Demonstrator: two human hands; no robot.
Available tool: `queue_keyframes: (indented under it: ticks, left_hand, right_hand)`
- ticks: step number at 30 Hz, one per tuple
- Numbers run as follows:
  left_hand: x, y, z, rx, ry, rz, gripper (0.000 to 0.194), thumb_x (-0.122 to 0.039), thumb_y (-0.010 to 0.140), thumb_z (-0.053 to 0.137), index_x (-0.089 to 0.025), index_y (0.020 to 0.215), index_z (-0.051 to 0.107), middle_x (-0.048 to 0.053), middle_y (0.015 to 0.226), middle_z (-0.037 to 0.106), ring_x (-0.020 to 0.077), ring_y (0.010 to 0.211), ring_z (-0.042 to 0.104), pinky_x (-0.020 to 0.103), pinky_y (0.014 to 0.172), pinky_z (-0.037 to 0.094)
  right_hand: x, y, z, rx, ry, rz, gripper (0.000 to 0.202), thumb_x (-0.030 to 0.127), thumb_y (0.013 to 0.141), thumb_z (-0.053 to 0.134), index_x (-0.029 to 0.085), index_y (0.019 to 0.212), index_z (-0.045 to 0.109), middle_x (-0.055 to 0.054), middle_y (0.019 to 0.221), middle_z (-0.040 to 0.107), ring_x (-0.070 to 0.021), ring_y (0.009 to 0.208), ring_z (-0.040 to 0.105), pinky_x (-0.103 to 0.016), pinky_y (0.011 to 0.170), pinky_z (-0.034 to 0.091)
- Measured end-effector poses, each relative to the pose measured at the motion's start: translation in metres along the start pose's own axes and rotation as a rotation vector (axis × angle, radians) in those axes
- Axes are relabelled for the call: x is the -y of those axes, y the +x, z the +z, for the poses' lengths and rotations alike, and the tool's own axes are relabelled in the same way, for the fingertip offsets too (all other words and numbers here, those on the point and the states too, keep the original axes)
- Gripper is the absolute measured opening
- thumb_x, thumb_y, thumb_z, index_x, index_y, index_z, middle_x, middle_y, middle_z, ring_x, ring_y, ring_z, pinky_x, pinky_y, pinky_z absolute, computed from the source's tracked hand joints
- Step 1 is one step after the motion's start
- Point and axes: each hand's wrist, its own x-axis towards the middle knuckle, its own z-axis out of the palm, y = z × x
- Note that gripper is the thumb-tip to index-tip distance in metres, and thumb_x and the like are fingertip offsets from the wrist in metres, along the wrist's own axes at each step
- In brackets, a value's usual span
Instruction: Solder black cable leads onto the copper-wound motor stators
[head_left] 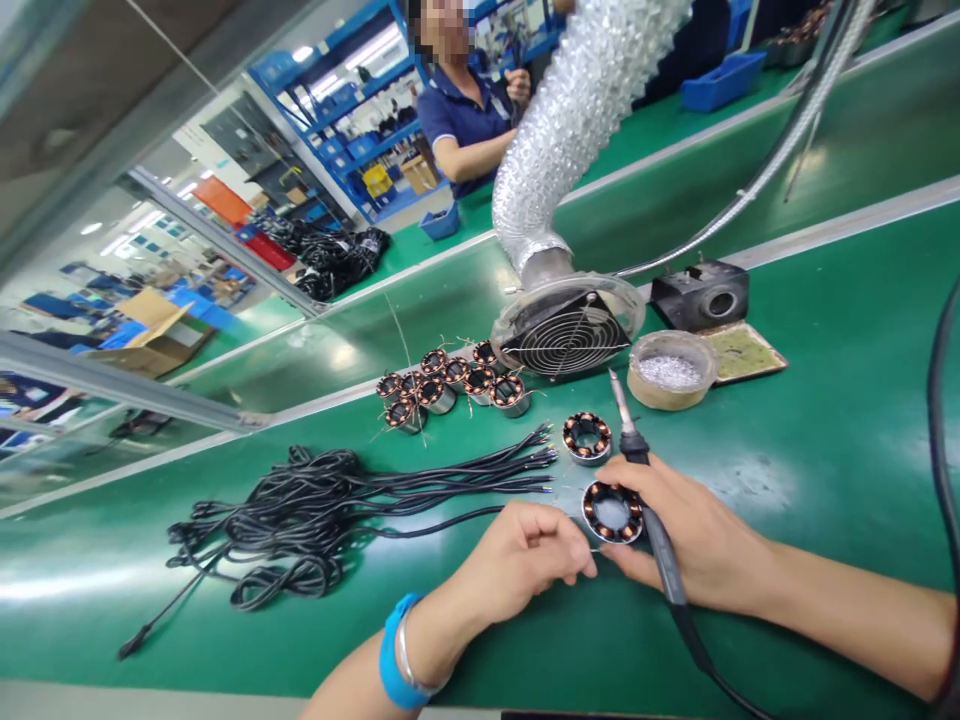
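Observation:
My right hand [705, 530] is closed round a soldering iron [661, 550], its tip pointing up and away from me. The thumb and fingers of that same hand also grip the sides of a motor stator [591, 512] with copper windings. My left hand [525, 560], with a blue band and a bangle at the wrist, pinches a thin light wire [596, 550] at the stator's near left edge. Whether the wire is solder or a lead, I cannot tell. Just beyond, a second stator [587, 440] lies on the green bench.
Black cables [300, 510] lie bundled at left, stripped ends toward the stators. Several wound stators [435, 393] stand behind them. A fume extractor fan [566, 335], a tub of silvery bits [671, 372], a sponge tray [746, 352] and a black iron holder [701, 297] line the back. Across sits a co-worker [469, 130].

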Motion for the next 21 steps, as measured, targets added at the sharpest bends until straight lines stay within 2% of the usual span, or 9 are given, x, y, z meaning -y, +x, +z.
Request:
queue_keyframes:
  ticks: [3, 6, 8, 10, 12, 15, 16, 19, 21]
  left_hand:
    - [0.003, 0.002, 0.009, 0.008, -0.083, -0.046, 0.027, -0.038, 0.064, 0.076, -0.012, 0.063, 0.068, -0.002, 0.052, 0.057, 0.0025, 0.037, 0.03, 0.021, 0.039, 0.017]
    - [0.003, 0.003, 0.014, 0.053, -0.06, -0.003, 0.021, -0.033, 0.066, 0.072, -0.013, 0.063, 0.069, 0.0, 0.059, 0.062, 0.0055, 0.045, 0.043, 0.019, 0.042, 0.027]
    - [-0.004, -0.002, 0.01, 0.135, 0.088, 0.076, 0.019, -0.033, 0.071, 0.07, -0.014, 0.069, 0.072, 0.001, 0.066, 0.066, 0.008, 0.053, 0.051, 0.019, 0.049, 0.036]
    - [-0.018, -0.014, -0.003, 0.168, 0.39, 0.187, 0.02, -0.034, 0.076, 0.069, -0.015, 0.079, 0.075, 0.002, 0.072, 0.069, 0.0093, 0.057, 0.053, 0.02, 0.055, 0.04]
    - [-0.033, -0.029, -0.026, -0.009, 0.76, 0.297, 0.018, -0.033, 0.08, 0.068, -0.018, 0.086, 0.077, 0.002, 0.075, 0.07, 0.0106, 0.061, 0.055, 0.021, 0.058, 0.041]
    - [-0.045, -0.04, -0.08, -0.643, 1.121, 0.335, 0.017, -0.024, 0.085, 0.06, -0.02, 0.089, 0.075, 0.001, 0.075, 0.069, 0.0137, 0.066, 0.059, 0.025, 0.065, 0.044]
    - [-0.045, -0.039, -0.099, -0.784, 1.181, 0.326, 0.018, -0.023, 0.085, 0.061, -0.02, 0.094, 0.075, 0.001, 0.076, 0.067, 0.0149, 0.067, 0.059, 0.027, 0.066, 0.046]
    - [-0.033, -0.025, -0.144, -0.766, 1.243, 0.366, 0.017, -0.023, 0.08, 0.069, -0.019, 0.094, 0.077, 0.003, 0.08, 0.065, 0.0187, 0.075, 0.063, 0.031, 0.073, 0.051]
    - [-0.023, -0.016, -0.155, -0.698, 1.23, 0.421, 0.013, -0.022, 0.083, 0.066, -0.018, 0.086, 0.078, 0.007, 0.089, 0.068, 0.0203, 0.084, 0.066, 0.033, 0.078, 0.053]
  right_hand:
    - [-0.002, -0.004, 0.001, -0.002, -0.03, -0.016, 0.042, 0.022, 0.086, 0.057, 0.021, 0.125, 0.044, -0.011, 0.107, 0.06, -0.0233, 0.089, 0.066, -0.034, 0.072, 0.058]
    - [-0.008, -0.007, 0.003, -0.004, -0.058, -0.034, 0.043, 0.028, 0.087, 0.058, 0.02, 0.126, 0.044, -0.011, 0.106, 0.062, -0.0238, 0.087, 0.067, -0.033, 0.069, 0.06]
    - [-0.012, -0.009, 0.004, -0.005, -0.072, -0.035, 0.043, 0.033, 0.088, 0.059, 0.021, 0.126, 0.044, -0.01, 0.103, 0.063, -0.0242, 0.085, 0.068, -0.034, 0.068, 0.06]
    - [-0.016, -0.01, 0.005, -0.001, -0.078, -0.033, 0.042, 0.036, 0.089, 0.058, 0.022, 0.127, 0.045, -0.01, 0.103, 0.063, -0.0249, 0.084, 0.068, -0.035, 0.068, 0.061]
    - [-0.018, -0.01, 0.004, 0.007, -0.087, -0.033, 0.043, 0.039, 0.09, 0.057, 0.022, 0.127, 0.045, -0.011, 0.106, 0.063, -0.0259, 0.087, 0.068, -0.037, 0.07, 0.062]
    - [-0.019, -0.01, 0.003, 0.026, -0.108, -0.038, 0.045, 0.04, 0.09, 0.058, 0.022, 0.128, 0.044, -0.011, 0.108, 0.064, -0.0265, 0.089, 0.069, -0.037, 0.071, 0.062]
    - [-0.018, -0.009, 0.003, 0.034, -0.112, -0.04, 0.045, 0.04, 0.09, 0.058, 0.022, 0.129, 0.044, -0.011, 0.109, 0.064, -0.0264, 0.09, 0.069, -0.037, 0.071, 0.062]
    - [-0.017, -0.006, 0.002, 0.031, -0.116, -0.048, 0.043, 0.041, 0.091, 0.057, 0.022, 0.128, 0.045, -0.01, 0.111, 0.064, -0.026, 0.091, 0.069, -0.035, 0.071, 0.062]
    - [-0.018, -0.006, 0.002, 0.015, -0.124, -0.053, 0.042, 0.043, 0.092, 0.056, 0.022, 0.127, 0.046, -0.01, 0.111, 0.065, -0.0253, 0.091, 0.069, -0.034, 0.071, 0.062]
